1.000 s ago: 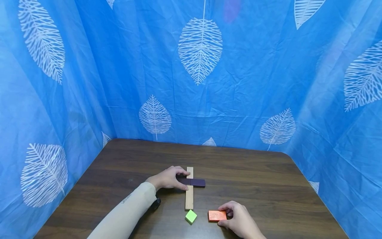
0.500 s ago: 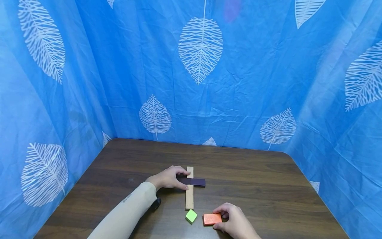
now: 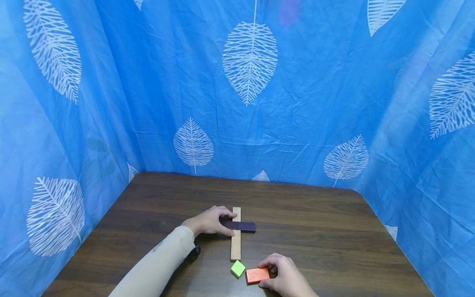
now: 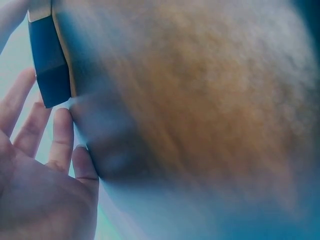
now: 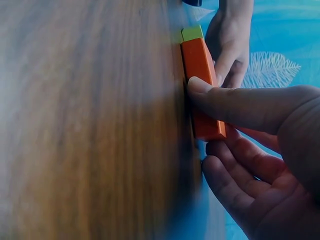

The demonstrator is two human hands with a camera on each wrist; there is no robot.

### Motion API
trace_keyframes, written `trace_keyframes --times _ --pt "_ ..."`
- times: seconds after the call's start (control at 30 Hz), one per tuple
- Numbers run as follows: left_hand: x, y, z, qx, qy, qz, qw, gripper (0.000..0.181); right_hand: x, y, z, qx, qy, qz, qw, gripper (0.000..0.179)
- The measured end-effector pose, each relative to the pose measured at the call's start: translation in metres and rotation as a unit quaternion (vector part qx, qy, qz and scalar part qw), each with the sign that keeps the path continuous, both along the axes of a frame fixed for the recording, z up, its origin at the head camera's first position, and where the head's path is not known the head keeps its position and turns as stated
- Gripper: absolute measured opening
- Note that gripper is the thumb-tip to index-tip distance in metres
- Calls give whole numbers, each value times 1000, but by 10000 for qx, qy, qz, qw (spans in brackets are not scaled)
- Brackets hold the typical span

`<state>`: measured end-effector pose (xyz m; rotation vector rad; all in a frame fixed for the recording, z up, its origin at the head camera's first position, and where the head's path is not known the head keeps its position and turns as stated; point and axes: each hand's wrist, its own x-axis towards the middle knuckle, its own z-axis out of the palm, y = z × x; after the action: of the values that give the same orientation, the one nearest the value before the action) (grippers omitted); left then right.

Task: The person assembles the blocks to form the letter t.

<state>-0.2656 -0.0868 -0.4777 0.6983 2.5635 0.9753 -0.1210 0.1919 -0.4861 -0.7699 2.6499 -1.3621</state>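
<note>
Light wood pieces (image 3: 235, 247) form a line on the table, crossed by dark purple blocks (image 3: 246, 227). My left hand (image 3: 208, 220) straddles the left purple end, its thumb and index fingertips at the light wood on either side. In the left wrist view, the other fingers extend loosely below the dark block (image 4: 50, 60). My right hand (image 3: 283, 275) pinches an orange rectangular block (image 3: 257, 275) by its long sides between thumb and fingers, low at the table. A light green block (image 3: 238, 269), turned like a diamond, sits just left of it, by the wood line's near end.
The brown wooden table (image 3: 315, 222) has rounded far corners. A blue curtain (image 3: 297, 103) with white leaf prints surrounds it at the back and both sides. My left forearm in a pale sleeve (image 3: 159, 260) spans the left part of the table.
My right hand has moved the orange block leftward and slightly nearer to me, so it is now close to the green block. The left hand stays in place.
</note>
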Motion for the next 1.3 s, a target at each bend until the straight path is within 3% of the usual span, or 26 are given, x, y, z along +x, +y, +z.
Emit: trace_keyframes --times 1.3 --pt "-3 -1 -3 -26 22 -6 10000 61 -2 -10 -1 201 -92 144 9997 29"
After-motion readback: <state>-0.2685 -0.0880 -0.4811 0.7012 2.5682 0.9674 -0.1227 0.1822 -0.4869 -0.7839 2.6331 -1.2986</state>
